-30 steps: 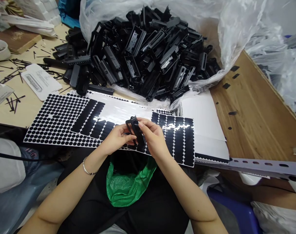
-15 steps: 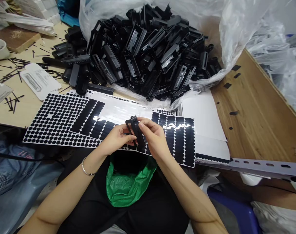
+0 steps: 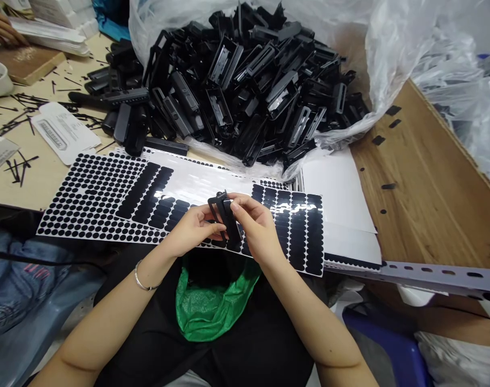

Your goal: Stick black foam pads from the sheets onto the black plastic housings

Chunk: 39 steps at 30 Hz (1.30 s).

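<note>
The slotted black plastic housing (image 3: 231, 223) is held up between the 2 hands, over the front part of the sheet of oblong black pads (image 3: 188, 183), its long sides leaning a little off upright. The left hand (image 3: 199, 231) grips the slotted side, thumb low in front and fingers behind. The right hand (image 3: 257, 223) pinches the opposite side near the top, thumb on the edge; whether a loose pad sits under that thumb cannot be told, black against black.

To handle this well, the left hand should do the bracing, holding the frame by its rim rather than pressing across the slot, since thin bars may flex. The right thumb would do best with light, even pressure along the long side, worked from the top end down so nothing skews. Fingertips are best kept to the edges, off the broad face, and a slight tilt toward the light would show whether the sides run parallel.

Behind the sheet, a heap of similar black parts (image 3: 245, 86) fills a clear plastic bag (image 3: 390, 59); a green bag (image 3: 204, 325) sits at the lap. At far left, a co-worker's hand (image 3: 1, 27) is beside white papers (image 3: 51, 37).
</note>
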{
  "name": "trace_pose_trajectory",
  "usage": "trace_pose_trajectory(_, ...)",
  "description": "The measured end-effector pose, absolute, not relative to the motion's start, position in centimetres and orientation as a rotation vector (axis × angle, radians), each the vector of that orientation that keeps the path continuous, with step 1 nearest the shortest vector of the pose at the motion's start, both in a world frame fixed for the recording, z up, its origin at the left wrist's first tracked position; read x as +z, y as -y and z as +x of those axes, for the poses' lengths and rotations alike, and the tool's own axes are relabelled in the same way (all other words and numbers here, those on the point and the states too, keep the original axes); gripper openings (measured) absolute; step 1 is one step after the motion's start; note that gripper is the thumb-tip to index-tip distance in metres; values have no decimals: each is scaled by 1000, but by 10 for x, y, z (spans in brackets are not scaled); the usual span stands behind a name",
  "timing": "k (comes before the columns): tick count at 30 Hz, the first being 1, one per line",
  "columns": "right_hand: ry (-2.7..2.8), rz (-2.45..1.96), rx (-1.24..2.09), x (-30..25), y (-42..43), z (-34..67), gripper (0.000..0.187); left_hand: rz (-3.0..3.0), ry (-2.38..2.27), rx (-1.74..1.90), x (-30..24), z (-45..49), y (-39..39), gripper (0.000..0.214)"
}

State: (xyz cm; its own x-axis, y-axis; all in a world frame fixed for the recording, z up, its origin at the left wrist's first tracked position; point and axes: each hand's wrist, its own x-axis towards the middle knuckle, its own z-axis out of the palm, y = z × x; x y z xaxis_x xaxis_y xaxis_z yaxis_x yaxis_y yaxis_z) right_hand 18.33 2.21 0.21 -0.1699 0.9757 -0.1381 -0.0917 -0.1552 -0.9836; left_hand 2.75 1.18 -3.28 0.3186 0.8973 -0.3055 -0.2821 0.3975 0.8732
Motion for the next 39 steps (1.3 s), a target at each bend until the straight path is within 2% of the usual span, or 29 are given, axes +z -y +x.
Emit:
trace_pose_trajectory(10,1225,-1127,1435,-1,-22,184,19,805,-923,893,-33,27,-12,42)
trace_pose_trajectory(39,1407,-1160,1295,6,-22,189,22,831,-921,879,-32,25,-11,34)
